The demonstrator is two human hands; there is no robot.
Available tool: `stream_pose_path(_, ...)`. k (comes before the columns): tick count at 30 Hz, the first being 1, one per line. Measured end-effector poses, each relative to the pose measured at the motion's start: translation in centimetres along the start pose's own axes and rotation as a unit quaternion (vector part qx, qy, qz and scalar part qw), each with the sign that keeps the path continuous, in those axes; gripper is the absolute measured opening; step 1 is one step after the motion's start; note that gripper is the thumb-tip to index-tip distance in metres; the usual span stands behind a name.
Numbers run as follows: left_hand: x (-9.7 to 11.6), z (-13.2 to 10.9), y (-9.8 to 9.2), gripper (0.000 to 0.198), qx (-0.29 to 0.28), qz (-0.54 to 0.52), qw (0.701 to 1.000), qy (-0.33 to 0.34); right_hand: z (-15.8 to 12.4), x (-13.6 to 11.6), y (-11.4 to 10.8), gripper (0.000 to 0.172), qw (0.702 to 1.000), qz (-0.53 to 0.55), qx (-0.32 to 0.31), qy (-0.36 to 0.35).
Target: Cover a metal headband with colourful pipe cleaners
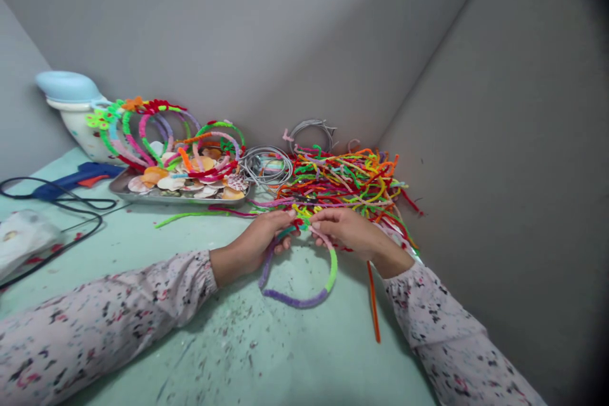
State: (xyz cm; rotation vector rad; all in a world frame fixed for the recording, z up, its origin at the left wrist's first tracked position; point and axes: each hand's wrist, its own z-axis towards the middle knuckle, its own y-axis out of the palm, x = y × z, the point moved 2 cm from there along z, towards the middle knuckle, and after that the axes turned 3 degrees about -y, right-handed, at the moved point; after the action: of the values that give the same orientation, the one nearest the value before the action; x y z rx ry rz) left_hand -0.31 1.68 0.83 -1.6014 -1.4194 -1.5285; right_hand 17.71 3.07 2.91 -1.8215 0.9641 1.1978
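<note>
Between my two hands is a pipe-cleaner hoop (pixel 297 302), wrapped in purple, lime green, pink and teal. Its lower loop hangs down over the green table. My left hand (pixel 257 242) pinches the teal and purple side near the top. On the other side, my right hand (pixel 349 231) has its fingertips closed on the pink end. Small red, green and yellow twisted pieces (pixel 302 222) sit at the top of the hoop, between the fingertips; their exact shape is partly hidden by the fingers.
Behind my hands lies a heap of colourful pipe cleaners (pixel 342 181), with coiled grey wire (pixel 269 168) beside it. Left of that, a metal tray (pixel 185 199) holds shells and finished-looking hoops (pixel 143 130). A blue glue gun (pixel 71 181) with a black cord lies further left. Walls stand behind and right.
</note>
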Motion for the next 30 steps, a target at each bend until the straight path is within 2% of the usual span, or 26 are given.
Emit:
stream_pose_path(5, -0.4, 0.1, -0.2, 0.019, -0.002, 0.033, 0.999, -0.024, 0.2, 0.0, -0.1, 0.012, 1.000, 0.003, 0.017, -0.026)
stream_pose_path(10, -0.9, 0.1, -0.4, 0.014, 0.004, 0.066, 0.997, -0.028, -0.4, -0.5, 0.4, 0.018, 0.999, -0.049, -0.005, -0.010)
stream_pose_path(14, -1.0, 0.1, -0.5, 0.012, 0.002, 0.074, 0.997, -0.017, -0.6, -0.9, 1.0, 0.012, 0.996, -0.087, -0.011, -0.017)
stream_pose_path(30, -1.0, 0.0, -0.5, 0.012, -0.002, 0.099, 0.995, -0.005, 0.5, 0.3, 1.7, 0.006, 0.997, -0.051, 0.048, -0.032)
